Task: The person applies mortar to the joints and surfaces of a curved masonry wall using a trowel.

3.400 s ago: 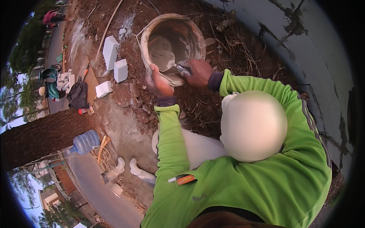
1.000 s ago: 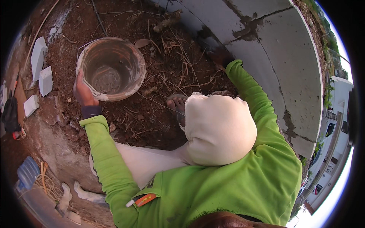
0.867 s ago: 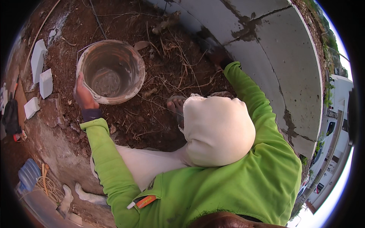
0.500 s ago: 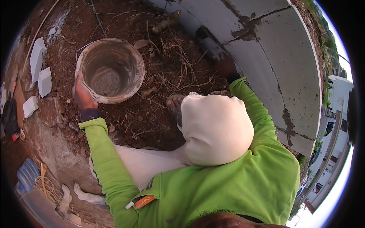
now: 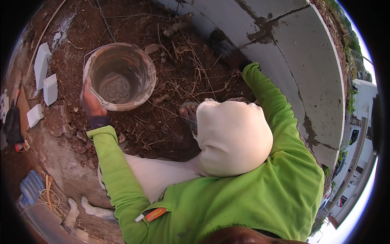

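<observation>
My left hand (image 5: 92, 99) grips the outer left side of a mortar-smeared bucket (image 5: 150, 81), its fingers along the wall just below the rim. Wet grey mortar (image 5: 115, 87) coats the inside and lies at the bottom. My right arm reaches forward to the foot of a grey block wall (image 5: 280, 65). There my right hand (image 5: 235, 60) is dark and smeared by motion, low against the wall. A dark shape just beyond it blends into the shadow, and I cannot make out its fingers or anything in them.
White block pieces (image 5: 50, 89) lie on the soil at the left, near a dark bag (image 5: 13, 124). Dry roots (image 5: 191, 69) spread between bucket and wall. My bent knee (image 5: 235, 138) rises between my arms. A blue ridged object (image 5: 31, 187) and coiled rope (image 5: 53, 201) lie lower left.
My right hand has moved farther forward and slightly left along the foot of the wall. My left hand stays on the bucket, and the whole view has shifted slightly.
</observation>
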### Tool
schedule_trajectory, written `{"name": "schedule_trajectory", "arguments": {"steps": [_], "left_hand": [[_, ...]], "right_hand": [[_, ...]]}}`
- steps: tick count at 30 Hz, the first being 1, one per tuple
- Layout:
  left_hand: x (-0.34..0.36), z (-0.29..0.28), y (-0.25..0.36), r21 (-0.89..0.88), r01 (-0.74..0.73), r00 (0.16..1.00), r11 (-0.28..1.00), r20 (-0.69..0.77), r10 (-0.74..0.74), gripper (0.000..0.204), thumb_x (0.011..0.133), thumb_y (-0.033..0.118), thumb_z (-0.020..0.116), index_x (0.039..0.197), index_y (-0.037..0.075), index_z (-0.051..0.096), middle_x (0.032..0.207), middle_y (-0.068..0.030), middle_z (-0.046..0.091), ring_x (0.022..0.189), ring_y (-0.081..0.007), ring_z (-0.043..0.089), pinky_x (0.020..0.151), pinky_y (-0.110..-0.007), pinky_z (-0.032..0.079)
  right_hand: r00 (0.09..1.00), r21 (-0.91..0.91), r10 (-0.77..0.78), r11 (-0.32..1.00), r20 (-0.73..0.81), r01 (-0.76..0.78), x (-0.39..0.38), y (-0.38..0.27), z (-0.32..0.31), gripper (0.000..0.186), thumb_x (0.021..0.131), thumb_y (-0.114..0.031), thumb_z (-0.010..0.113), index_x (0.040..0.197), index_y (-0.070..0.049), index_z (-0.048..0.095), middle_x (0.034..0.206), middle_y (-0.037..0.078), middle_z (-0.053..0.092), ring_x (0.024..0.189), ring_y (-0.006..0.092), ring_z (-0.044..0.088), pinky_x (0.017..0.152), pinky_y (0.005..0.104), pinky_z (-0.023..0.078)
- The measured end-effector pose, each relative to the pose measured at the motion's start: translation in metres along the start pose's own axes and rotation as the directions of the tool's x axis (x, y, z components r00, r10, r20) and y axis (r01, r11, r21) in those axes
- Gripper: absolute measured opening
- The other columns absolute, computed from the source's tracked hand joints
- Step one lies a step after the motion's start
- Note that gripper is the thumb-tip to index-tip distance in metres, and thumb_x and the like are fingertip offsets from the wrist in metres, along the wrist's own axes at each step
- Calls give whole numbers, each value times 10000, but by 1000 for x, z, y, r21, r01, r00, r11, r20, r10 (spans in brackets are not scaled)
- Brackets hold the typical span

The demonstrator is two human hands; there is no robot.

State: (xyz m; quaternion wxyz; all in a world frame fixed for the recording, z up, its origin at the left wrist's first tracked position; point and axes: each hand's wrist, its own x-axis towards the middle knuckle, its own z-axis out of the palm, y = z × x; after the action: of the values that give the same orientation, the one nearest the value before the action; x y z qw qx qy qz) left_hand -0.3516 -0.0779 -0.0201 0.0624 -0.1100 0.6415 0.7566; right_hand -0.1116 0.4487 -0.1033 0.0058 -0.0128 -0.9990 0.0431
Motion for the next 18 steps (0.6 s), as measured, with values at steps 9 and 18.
{"name": "schedule_trajectory", "arguments": {"steps": [9, 18], "left_hand": [[6, -14, -10, -30, 20, 1000, 999, 3, -20, 476, 1010, 247, 562, 1336, -98, 590, 1317, -171, 639, 1167, -248, 625, 1024, -343, 467], [2, 1, 1, -52, 58, 997, 997, 53, -56, 498, 1012, 272, 563, 1343, -99, 581, 1292, -170, 649, 1121, -249, 651, 990, -347, 496]], "right_hand": [[733, 51, 601, 762, 318, -646, -12, -12, -33, 503, 1018, -481, 468, 1171, -40, 654, 1108, 263, 689, 938, 415, 690, 835, 529, 535], [797, 26, 571, 810, 198, -586, -32, -28, -32, 579, 995, -521, 480, 1372, -87, 542, 1162, 278, 672, 1087, 456, 644, 944, 557, 495]]}}
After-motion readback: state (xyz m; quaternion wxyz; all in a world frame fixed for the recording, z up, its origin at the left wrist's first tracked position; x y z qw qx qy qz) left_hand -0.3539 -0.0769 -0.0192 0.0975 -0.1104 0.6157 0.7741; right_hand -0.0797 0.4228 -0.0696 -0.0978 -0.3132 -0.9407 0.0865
